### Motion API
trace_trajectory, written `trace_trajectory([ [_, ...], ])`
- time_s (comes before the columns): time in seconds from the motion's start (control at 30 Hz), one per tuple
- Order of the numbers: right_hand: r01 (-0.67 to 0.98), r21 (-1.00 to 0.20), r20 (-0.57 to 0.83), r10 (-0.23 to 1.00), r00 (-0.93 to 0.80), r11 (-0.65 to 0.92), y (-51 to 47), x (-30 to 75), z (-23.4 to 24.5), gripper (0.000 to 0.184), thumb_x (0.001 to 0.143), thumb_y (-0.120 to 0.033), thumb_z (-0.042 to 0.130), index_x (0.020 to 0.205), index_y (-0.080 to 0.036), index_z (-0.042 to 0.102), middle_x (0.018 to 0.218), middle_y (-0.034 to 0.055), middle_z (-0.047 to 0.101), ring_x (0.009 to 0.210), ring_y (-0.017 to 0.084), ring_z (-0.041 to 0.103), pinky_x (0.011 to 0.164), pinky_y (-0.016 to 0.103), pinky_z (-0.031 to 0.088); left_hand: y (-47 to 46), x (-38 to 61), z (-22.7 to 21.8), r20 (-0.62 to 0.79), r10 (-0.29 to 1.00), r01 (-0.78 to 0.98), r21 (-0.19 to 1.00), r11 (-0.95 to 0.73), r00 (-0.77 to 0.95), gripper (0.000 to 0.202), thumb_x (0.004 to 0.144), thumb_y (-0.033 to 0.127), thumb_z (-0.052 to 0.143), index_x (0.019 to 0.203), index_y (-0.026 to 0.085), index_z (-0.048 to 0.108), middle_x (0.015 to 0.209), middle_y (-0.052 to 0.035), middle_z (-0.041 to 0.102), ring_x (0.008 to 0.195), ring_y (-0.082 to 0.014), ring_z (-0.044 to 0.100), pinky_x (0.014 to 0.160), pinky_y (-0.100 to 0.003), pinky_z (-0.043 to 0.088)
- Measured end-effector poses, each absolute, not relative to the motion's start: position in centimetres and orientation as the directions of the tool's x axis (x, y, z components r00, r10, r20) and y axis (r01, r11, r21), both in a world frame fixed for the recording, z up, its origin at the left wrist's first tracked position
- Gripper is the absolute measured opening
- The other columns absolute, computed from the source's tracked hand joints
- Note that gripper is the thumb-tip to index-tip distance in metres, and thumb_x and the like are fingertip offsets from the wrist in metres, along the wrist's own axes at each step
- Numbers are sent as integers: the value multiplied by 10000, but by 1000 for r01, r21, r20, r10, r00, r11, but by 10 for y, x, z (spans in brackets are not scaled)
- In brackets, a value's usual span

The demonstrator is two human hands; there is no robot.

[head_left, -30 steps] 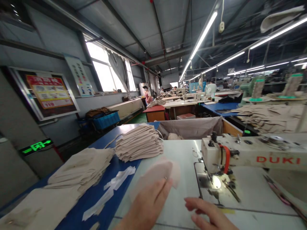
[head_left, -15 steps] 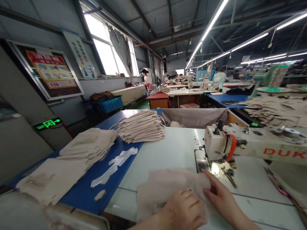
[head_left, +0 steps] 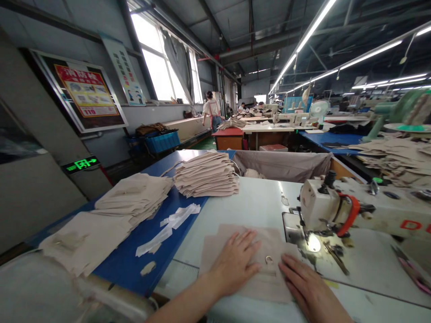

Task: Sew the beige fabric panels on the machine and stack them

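A beige fabric piece (head_left: 249,287) lies flat on the pale sewing table in front of me. A small metal D-shaped ring (head_left: 268,259) sits on it, just above a narrow slit-like mark. My left hand (head_left: 235,260) rests palm down on the fabric's left half, fingers stretched out. At its right edge my right hand (head_left: 301,280) presses down, fingers extended and lying flat. Just beyond that hand stands the sewing machine (head_left: 319,206), its lamp lighting the needle plate.
Two stacks of beige fabric pieces, one neat pile (head_left: 207,175) and one spread pile (head_left: 134,195), lie to the left. White strips (head_left: 168,229) rest on the blue board (head_left: 134,273). Scissors (head_left: 412,271) with pink handles lie at far right. A person (head_left: 212,112) stands further back.
The fabric piece has been laid flatter, showing the metal ring. My left hand has moved up and left and spread its fingers. My view has shifted slightly left.
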State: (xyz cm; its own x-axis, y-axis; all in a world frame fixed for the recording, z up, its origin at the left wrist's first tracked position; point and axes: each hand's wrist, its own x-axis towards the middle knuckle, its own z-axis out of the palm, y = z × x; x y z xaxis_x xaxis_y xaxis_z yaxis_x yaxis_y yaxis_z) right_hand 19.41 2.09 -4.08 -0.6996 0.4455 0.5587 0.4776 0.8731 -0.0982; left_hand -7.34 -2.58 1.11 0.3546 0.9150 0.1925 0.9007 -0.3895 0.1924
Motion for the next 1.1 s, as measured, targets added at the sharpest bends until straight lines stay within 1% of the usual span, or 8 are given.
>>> trace_trajectory([
  [0.07,465,-128,499,462,-733,876,20,195,-41,351,975,-324,501,1291,-231,623,1309,85,633,1182,217,616,978,304,525,-22,-99,14,329,908,930,168,-328,261,410,959,322,485,1355,223,526,1454,-99,505,1333,-225,462,1105,-438,383],
  [0.13,478,-173,467,499,-730,861,19,196,-41,358,985,-338,484,1301,-237,621,1326,80,621,1199,220,605,1004,315,511,-15,-138,22,405,913,970,198,-141,50,355,952,254,442,1269,197,593,1318,-100,616,1227,-215,551,1056,-406,439],
  [0.23,474,-220,465,519,-717,853,17,196,-39,359,985,-346,484,1302,-252,623,1338,71,612,1212,225,596,1013,322,508,-6,-199,36,357,897,952,252,176,-260,324,921,203,389,1081,192,670,1025,-73,713,1002,-209,648,910,-357,529],
  [0.4,482,-179,474,505,-721,857,16,195,-37,353,971,-324,509,1290,-237,634,1321,73,624,1201,231,604,990,313,526,-5,-250,42,308,889,933,225,280,-340,226,838,170,440,792,192,661,769,-54,681,738,-198,647,715,-303,551],
  [0.7,484,-137,490,484,-725,864,16,195,-37,351,964,-324,515,1276,-226,644,1303,83,635,1176,236,623,980,316,533,-16,-251,43,405,849,940,191,284,-339,271,862,266,464,782,177,707,872,-120,726,841,-262,661,798,-369,521],
  [0.87,489,-168,482,504,-717,856,17,194,-39,353,962,-316,521,1280,-219,640,1313,95,627,1186,245,615,976,329,536,-21,-251,60,474,822,948,192,255,-317,325,876,318,441,816,174,727,911,-108,749,859,-251,677,786,-342,531],
  [0.97,503,-267,432,569,-700,822,13,190,-31,333,963,-293,515,1255,-218,654,1302,103,635,1206,246,599,1004,354,513,-22,-235,72,594,790,987,140,85,-152,383,927,389,420,819,191,730,877,-86,747,859,-238,673,788,-335,532],
  [1.1,444,-531,381,672,-635,721,0,179,-3,327,976,-256,441,1177,-178,688,1215,130,675,1166,245,605,1008,383,486,-25,-185,77,743,630,964,-78,-255,227,350,980,358,426,893,189,719,872,-65,731,859,-211,652,841,-340,509],
])
